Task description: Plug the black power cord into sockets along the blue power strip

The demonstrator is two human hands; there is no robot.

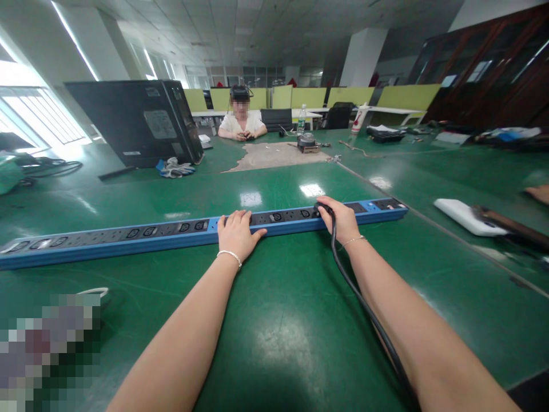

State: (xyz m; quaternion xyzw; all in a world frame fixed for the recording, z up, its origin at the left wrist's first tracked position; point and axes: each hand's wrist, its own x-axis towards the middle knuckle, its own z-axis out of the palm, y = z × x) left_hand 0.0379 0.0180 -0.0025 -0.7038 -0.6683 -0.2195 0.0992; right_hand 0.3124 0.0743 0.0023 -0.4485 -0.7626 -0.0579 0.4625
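The strip (285,226) is located across the middle of the frame, laid flat on the green counter (278,320) and extended from the left edge to right of centre. Its body is blue; dark sockets are set along its upper face.

The left grip (238,232) is placed on the strip near the centre of the frame. Its fingers are laid over the upper face, and its thumb is spread toward the right along the near edge.

The right grip (335,218) is positioned over the strip, right of centre. The black plug (318,209) is pinched between its thumb and fingers, against the socket face; whether the plug is fully seated cannot be told. The black cord (345,274) is routed from the plug beneath the right grip and down along the forearm toward the lower right of the frame.

A computer case (132,123) is stood at the upper left, with gloves (175,167) placed just beside its base. At upper centre, a person (242,123) is seated at the far side, with both hands held together at the counter. A white box (465,217) is placed at the right of the frame, beyond the strip's end
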